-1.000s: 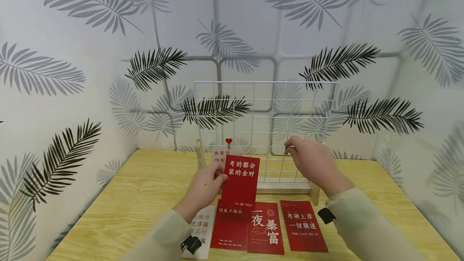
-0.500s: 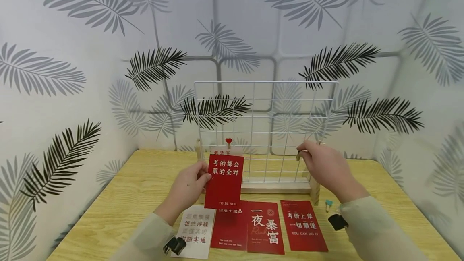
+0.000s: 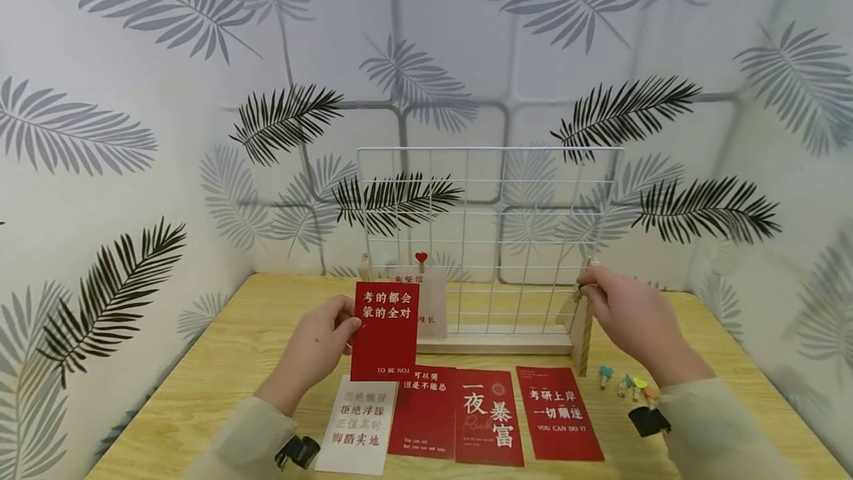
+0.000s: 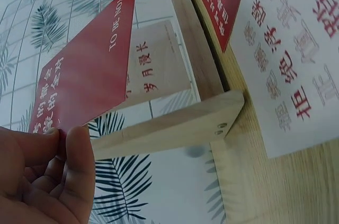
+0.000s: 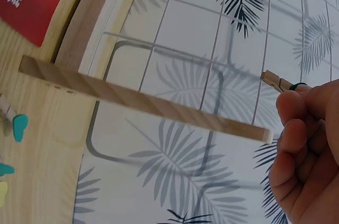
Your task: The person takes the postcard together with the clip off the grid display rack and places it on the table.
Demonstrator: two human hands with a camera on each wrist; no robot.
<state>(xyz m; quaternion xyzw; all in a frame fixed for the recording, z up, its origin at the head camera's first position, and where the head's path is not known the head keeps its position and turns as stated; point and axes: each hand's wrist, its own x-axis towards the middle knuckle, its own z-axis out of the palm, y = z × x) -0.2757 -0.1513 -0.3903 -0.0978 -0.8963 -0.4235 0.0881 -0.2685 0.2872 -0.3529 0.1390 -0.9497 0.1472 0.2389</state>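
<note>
My left hand [image 3: 313,347] pinches a red card [image 3: 384,347] with white lettering by its left edge. The card is upright in front of the left end of a white wire grid rack [image 3: 489,147], partly covering a pale card [image 3: 433,310] behind it. A clothespin with a red heart [image 3: 421,257] sits at the pale card's top. Between thumb and finger, my right hand [image 3: 629,317] holds a small wooden clothespin [image 5: 273,80] with a dark green top, close to the rack's right wooden upright [image 5: 143,99]. Its jaws point toward the wires.
In front of the rack's wooden base [image 3: 493,347] lie a white card [image 3: 353,424] and three red cards, the rightmost red card [image 3: 560,424] standing apart. Several loose clothespins with coloured tops, one teal clothespin [image 3: 606,376] among them, lie by my right wrist. Patterned wall covering surrounds the wooden table [image 3: 220,361].
My left hand has moved left with the red card, uncovering more of the pale card and the cards on the table. My right hand has moved right with the clothespin, exposing the loose clothespins.
</note>
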